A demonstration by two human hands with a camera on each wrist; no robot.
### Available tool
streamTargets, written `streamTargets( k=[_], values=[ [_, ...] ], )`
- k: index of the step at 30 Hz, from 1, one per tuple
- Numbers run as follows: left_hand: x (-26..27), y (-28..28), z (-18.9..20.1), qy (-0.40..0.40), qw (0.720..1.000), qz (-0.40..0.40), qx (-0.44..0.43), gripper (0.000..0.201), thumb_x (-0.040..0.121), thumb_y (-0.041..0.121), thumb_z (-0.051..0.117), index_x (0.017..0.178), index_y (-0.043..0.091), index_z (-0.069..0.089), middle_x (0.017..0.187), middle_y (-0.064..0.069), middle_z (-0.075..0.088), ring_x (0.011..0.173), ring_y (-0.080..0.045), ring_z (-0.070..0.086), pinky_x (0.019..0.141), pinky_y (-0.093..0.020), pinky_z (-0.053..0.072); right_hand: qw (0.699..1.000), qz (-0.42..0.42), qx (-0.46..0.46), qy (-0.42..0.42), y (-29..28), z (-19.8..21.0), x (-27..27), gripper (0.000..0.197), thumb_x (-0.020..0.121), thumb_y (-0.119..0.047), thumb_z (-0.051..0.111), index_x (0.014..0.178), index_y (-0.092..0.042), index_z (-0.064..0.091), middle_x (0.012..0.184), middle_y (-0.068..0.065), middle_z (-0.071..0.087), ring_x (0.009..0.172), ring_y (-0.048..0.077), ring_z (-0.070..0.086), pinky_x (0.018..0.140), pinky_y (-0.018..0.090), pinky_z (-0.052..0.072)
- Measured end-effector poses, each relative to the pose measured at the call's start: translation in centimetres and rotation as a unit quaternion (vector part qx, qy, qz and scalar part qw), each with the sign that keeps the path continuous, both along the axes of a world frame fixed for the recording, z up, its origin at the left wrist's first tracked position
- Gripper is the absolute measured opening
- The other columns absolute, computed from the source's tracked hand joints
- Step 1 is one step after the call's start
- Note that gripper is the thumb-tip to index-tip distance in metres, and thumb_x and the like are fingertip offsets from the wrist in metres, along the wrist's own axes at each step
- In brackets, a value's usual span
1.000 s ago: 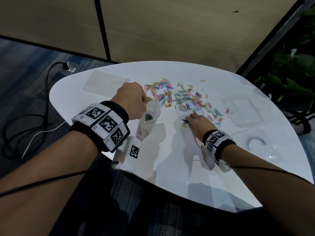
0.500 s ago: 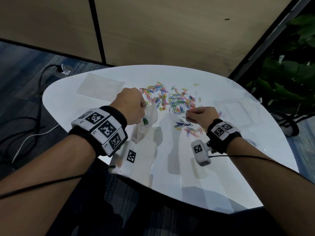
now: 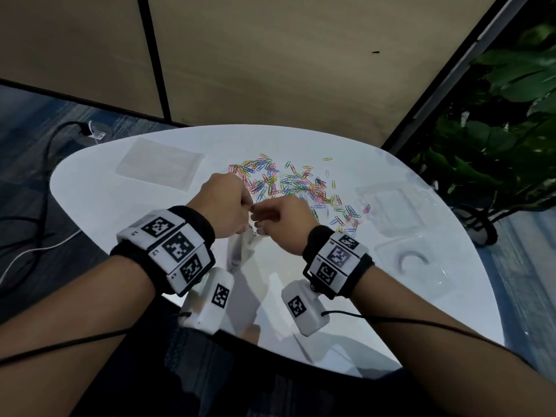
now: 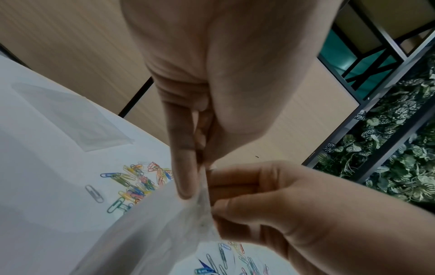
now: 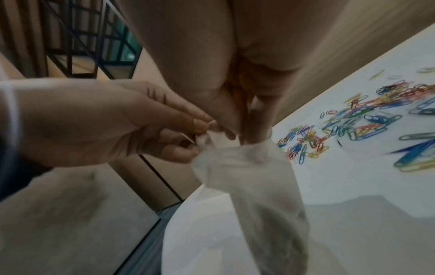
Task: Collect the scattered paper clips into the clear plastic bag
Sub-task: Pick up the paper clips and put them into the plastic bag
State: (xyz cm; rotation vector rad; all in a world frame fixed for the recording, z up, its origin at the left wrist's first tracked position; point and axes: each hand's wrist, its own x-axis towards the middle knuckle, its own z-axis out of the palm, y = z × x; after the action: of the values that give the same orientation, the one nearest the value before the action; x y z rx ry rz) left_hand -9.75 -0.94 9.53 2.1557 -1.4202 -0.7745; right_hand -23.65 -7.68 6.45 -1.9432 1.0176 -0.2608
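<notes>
A small clear plastic bag (image 3: 242, 254) hangs above the white table (image 3: 120, 206) near its front edge. My left hand (image 3: 247, 206) pinches the bag's top edge (image 4: 200, 188) between thumb and forefinger. My right hand (image 3: 256, 217) meets it from the right, its fingers (image 5: 255, 121) bunched at the bag's mouth (image 5: 235, 148) and pinching the rim. Whether clips sit between those fingers is hidden. Several coloured paper clips (image 3: 288, 182) lie scattered just beyond both hands; they also show in the wrist views (image 4: 132, 188) (image 5: 348, 121).
A flat clear bag (image 3: 159, 168) lies at the table's back left. Two clear plastic trays (image 3: 394, 206) (image 3: 412, 263) sit at the right. Beyond the right edge stands a leafy plant (image 3: 496, 145). On the floor at the left lie cables (image 3: 45, 176).
My right hand has lifted off the clip pile and swung left to the bag's mouth. The left hand has kept holding the bag.
</notes>
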Motion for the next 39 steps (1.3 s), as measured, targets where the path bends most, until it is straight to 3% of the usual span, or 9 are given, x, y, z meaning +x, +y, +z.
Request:
streamTargets(
  k=[3, 6, 9, 12, 22, 26, 29, 32, 39],
  values=[
    [0.4, 0.2, 0.1, 0.014, 1.0, 0.004, 0.002, 0.032, 0.083, -0.006, 0.051, 0.056, 0.005, 0.067, 0.065, -0.013, 0.073, 0.061, -0.023, 0.075, 0.07, -0.039, 0.065, 0.999, -0.027, -0.004, -0.041, -1.3, 0.7, -1.3, 0.03, 0.079, 0.015, 0.061, 0.097, -0.004, 0.075, 0.083, 0.011, 0.074, 0.077, 0.022, 0.071, 0.078, 0.036, 0.061],
    [0.5, 0.4, 0.5, 0.0, 1.0, -0.004, 0.008, 0.039, 0.077, -0.01, 0.055, 0.045, 0.013, 0.056, 0.068, -0.014, 0.072, 0.071, -0.03, 0.074, 0.071, -0.043, 0.065, 0.989, -0.058, -0.085, 0.11, -4.7, -0.2, -4.3, 0.038, 0.078, -0.002, 0.07, 0.112, -0.017, 0.071, 0.1, 0.002, 0.073, 0.09, 0.015, 0.069, 0.087, 0.031, 0.058],
    [0.6, 0.5, 1.1, -0.006, 1.0, -0.004, 0.012, 0.044, 0.075, -0.012, 0.055, 0.043, 0.017, 0.049, 0.065, -0.012, 0.067, 0.075, -0.032, 0.074, 0.074, -0.044, 0.064, 0.924, -0.095, -0.035, 0.369, -8.2, -3.5, -9.1, 0.098, 0.066, -0.037, 0.087, 0.147, -0.018, 0.037, 0.145, 0.01, 0.046, 0.122, 0.027, 0.057, 0.103, 0.037, 0.048],
    [0.6, 0.6, 1.2, -0.008, 1.0, 0.004, 0.018, 0.042, 0.077, -0.01, 0.057, 0.045, 0.017, 0.051, 0.067, -0.011, 0.066, 0.077, -0.033, 0.074, 0.076, -0.043, 0.064, 0.882, -0.132, 0.016, 0.452, -9.5, -6.9, -12.6, 0.139, 0.042, -0.06, 0.09, 0.153, -0.02, 0.017, 0.153, 0.015, 0.024, 0.127, 0.034, 0.053, 0.102, 0.049, 0.048],
    [0.5, 0.7, 1.1, -0.004, 1.0, 0.011, 0.025, 0.024, 0.082, -0.004, 0.063, 0.092, 0.008, 0.081, 0.076, -0.009, 0.071, 0.081, -0.029, 0.073, 0.081, -0.038, 0.063, 0.95, -0.195, -0.054, 0.237, -8.9, -9.5, -6.8, 0.065, 0.073, -0.04, 0.079, 0.129, -0.019, 0.054, 0.123, 0.007, 0.046, 0.104, 0.022, 0.054, 0.088, 0.024, 0.043],
    [1.1, 0.7, 0.8, -0.003, 1.0, 0.017, 0.025, 0.024, 0.083, -0.003, 0.061, 0.09, 0.009, 0.08, 0.073, -0.009, 0.074, 0.072, -0.025, 0.075, 0.078, -0.037, 0.064, 0.942, -0.196, -0.062, 0.264, -10.1, -9.7, -4.1, 0.079, 0.08, -0.041, 0.075, 0.146, -0.017, 0.038, 0.147, 0.014, 0.029, 0.129, 0.03, 0.046, 0.107, 0.034, 0.039],
    [1.4, 0.7, 0.6, 0.0, 1.0, 0.018, 0.024, 0.026, 0.083, -0.004, 0.059, 0.089, 0.009, 0.08, 0.072, -0.01, 0.076, 0.067, -0.023, 0.076, 0.076, -0.037, 0.064, 0.939, -0.155, -0.11, 0.288, -10.7, -10.2, -3.3, 0.056, 0.09, -0.034, 0.066, 0.141, -0.016, 0.049, 0.147, 0.013, 0.029, 0.125, 0.03, 0.051, 0.105, 0.031, 0.041],
    [1.5, 0.5, 0.4, 0.004, 0.999, 0.022, 0.024, 0.023, 0.085, -0.002, 0.061, 0.094, 0.009, 0.08, 0.077, -0.01, 0.076, 0.068, -0.024, 0.076, 0.078, -0.037, 0.064, 0.929, -0.119, -0.172, 0.307, -10.9, -10.0, -3.3, 0.024, 0.095, -0.014, 0.054, 0.114, -0.006, 0.068, 0.129, 0.016, 0.051, 0.105, 0.028, 0.06, 0.09, 0.03, 0.048],
    [1.1, 0.1, 0.3, 0.007, 1.0, 0.016, 0.025, 0.018, 0.088, 0.003, 0.062, 0.093, 0.007, 0.079, 0.083, -0.013, 0.077, 0.076, -0.027, 0.076, 0.083, -0.039, 0.063, 0.939, -0.165, -0.14, 0.268, -12.1, -9.2, -5.3, 0.016, 0.09, -0.014, 0.062, 0.089, -0.009, 0.077, 0.09, 0.008, 0.074, 0.083, 0.024, 0.067, 0.077, 0.022, 0.052]
  ],
)
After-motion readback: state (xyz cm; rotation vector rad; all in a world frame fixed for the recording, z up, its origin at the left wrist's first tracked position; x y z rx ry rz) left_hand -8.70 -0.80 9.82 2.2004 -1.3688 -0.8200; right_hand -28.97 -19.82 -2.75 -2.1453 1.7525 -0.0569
